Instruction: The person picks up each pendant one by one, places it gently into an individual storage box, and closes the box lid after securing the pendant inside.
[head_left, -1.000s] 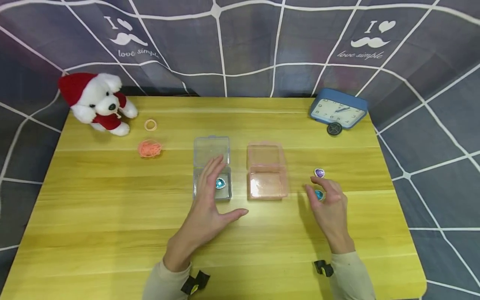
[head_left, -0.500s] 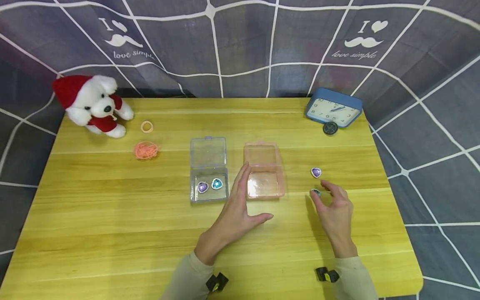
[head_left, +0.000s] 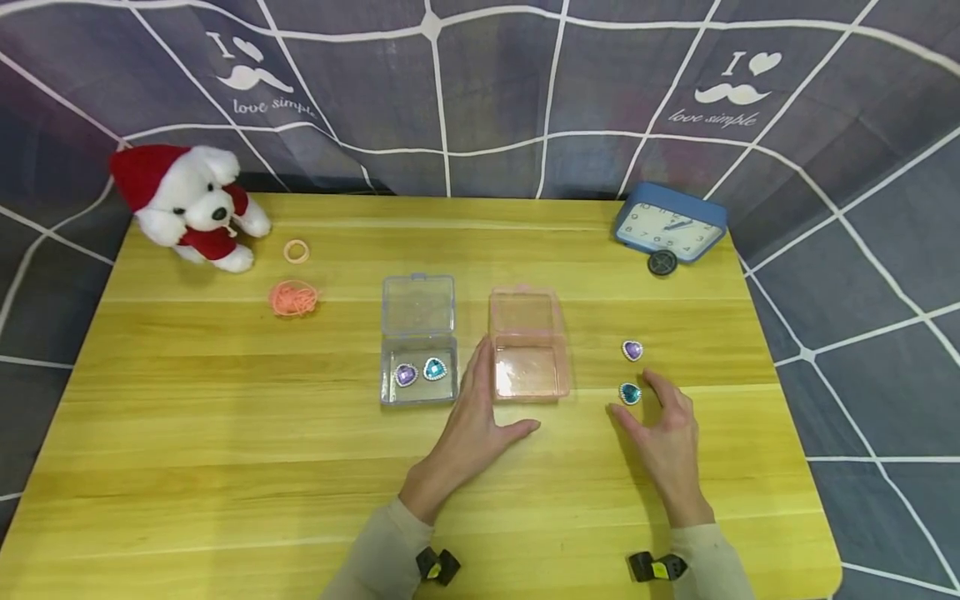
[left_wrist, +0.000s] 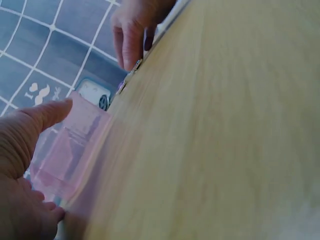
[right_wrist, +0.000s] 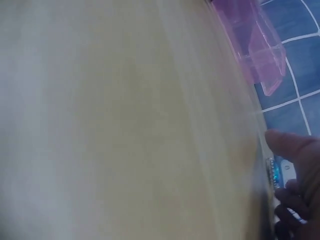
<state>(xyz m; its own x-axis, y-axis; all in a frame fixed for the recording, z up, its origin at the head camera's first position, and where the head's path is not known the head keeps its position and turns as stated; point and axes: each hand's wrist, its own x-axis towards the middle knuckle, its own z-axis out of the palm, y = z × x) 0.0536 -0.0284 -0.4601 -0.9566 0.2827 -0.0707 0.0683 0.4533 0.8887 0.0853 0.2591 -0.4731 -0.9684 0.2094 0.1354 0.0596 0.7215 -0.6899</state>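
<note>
An open pink box sits mid-table, with nothing inside. My left hand lies flat with straight fingers against its left wall, thumb spread toward its front. Left of it, an open clear box holds a purple gem and a blue gem. My right hand rests on the table right of the pink box. Its thumb and forefinger curve loosely around a blue heart gem lying on the wood. A purple heart gem lies just beyond.
A plush dog in a red hat sits at the back left, with a small ring band and a pile of orange bands beside it. A blue clock leans at the back right. A patterned cloth hangs behind the yellow table.
My left hand has moved right from over the clear box to the pink box's left side, uncovering the two gems. My right hand has drawn back slightly, showing the blue gem.
</note>
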